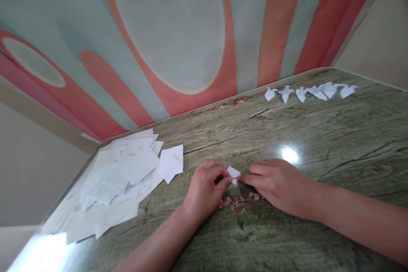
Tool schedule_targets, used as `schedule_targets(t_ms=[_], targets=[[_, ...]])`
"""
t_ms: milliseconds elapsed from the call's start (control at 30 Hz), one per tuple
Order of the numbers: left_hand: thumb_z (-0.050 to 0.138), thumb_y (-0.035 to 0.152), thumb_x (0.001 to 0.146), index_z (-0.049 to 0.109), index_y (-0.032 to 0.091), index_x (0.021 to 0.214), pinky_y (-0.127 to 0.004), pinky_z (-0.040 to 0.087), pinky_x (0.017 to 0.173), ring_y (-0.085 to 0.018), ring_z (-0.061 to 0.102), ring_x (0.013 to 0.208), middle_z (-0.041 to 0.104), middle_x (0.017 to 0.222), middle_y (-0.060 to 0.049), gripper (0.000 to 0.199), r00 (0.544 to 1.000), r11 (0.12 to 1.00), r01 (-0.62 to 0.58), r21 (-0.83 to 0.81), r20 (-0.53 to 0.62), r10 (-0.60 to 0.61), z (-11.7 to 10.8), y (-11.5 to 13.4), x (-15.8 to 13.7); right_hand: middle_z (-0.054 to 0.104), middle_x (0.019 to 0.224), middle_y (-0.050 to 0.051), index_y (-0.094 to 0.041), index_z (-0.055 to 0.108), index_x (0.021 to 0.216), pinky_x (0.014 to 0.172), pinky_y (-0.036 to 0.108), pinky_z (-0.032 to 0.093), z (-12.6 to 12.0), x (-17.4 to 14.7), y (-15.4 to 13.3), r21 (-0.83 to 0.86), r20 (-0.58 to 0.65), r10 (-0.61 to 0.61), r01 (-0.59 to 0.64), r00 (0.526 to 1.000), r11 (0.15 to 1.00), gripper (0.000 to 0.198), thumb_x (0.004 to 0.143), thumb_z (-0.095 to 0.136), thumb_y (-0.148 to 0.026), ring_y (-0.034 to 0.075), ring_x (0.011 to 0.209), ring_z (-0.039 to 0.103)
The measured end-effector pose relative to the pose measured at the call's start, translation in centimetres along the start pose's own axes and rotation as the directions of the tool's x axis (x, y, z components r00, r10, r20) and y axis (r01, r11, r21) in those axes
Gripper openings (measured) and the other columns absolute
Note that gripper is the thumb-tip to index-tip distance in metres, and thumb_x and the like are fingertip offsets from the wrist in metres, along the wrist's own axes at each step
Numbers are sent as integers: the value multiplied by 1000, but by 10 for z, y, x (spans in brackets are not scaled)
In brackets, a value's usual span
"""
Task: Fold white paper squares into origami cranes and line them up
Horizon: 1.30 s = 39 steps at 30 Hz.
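Observation:
A small folded piece of white paper (233,172) lies on the wood-patterned table between my hands. My left hand (207,182) pinches its left lower edge between thumb and forefinger. From the other side, my right hand (277,182) reaches in with its forefinger on the paper's right edge; the other fingers are curled, and its thumb is hidden. Whether the right hand grips the paper or only presses it, I cannot tell. The folds under the fingertips are too small to make out.
A spread heap of white paper sheets (117,178) covers the table's left side, with a separate white sheet (172,162) beside it. Several folded paper birds (301,93) stand in a row near the back right edge. A patterned wall (165,21) rises behind the table (318,136).

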State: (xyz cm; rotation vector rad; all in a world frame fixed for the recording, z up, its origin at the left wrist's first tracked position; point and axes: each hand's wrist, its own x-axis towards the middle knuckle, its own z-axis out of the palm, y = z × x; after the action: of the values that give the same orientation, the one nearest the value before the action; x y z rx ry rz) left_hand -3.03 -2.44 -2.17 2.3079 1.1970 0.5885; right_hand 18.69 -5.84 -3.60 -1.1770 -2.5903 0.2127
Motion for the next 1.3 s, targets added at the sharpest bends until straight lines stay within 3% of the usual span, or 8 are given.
schedule_targets(t_ms=[133, 267, 467, 733, 933, 1300], targets=[[65, 15, 81, 69, 20, 79, -31, 45, 84, -17, 58, 92, 64, 90, -3, 6, 998, 998, -49, -34, 34, 50, -1, -3, 0, 61, 81, 0, -23, 61, 112, 68, 32, 40, 2, 0, 2, 14, -32, 0, 1, 999, 1000, 24, 93, 48, -19, 16, 73, 57], [62, 17, 84, 67, 18, 78, -30, 47, 81, -17, 57, 88, 63, 85, -4, 7, 991, 993, -117, -14, 67, 118, -3, -1, 0, 60, 76, 0, -22, 65, 94, 68, 32, 39, 6, 3, 1, 35, -45, 9, -7, 999, 999, 20, 95, 45, -26, 16, 71, 55], [52, 21, 89, 62, 17, 84, -37, 45, 78, -22, 56, 86, 63, 88, -7, 12, 971, 939, -222, 261, 150, 187, -2, 14, -7, 54, 73, 0, -18, 57, 70, 66, 30, 37, 14, 7, -6, 87, -127, 80, -70, 989, 994, 25, 93, 49, -21, 15, 70, 52], [56, 19, 88, 63, 17, 78, -34, 46, 80, -18, 58, 84, 65, 84, -4, 12, 991, 986, -137, 100, 10, 137, 7, 7, -7, 54, 74, 1, -17, 58, 73, 66, 30, 38, 18, 9, -15, 133, -181, 133, -110, 974, 985, 21, 92, 51, -21, 15, 72, 52], [58, 21, 87, 64, 18, 78, -35, 47, 81, -19, 59, 86, 66, 86, -4, 11, 993, 989, -117, 87, 28, 115, 3, 7, -8, 56, 74, 1, -17, 60, 74, 63, 29, 38, 19, 13, -16, 139, -161, 192, -170, 968, 976, 20, 91, 52, -22, 15, 70, 53], [56, 21, 88, 65, 19, 82, -36, 45, 85, -20, 56, 90, 64, 91, -5, 12, 996, 990, -74, 123, 54, 68, 0, 7, -7, 58, 77, 3, -16, 60, 76, 64, 30, 37, 20, 16, -18, 47, -123, 195, -191, 973, 981, 21, 92, 48, -20, 17, 71, 54]])
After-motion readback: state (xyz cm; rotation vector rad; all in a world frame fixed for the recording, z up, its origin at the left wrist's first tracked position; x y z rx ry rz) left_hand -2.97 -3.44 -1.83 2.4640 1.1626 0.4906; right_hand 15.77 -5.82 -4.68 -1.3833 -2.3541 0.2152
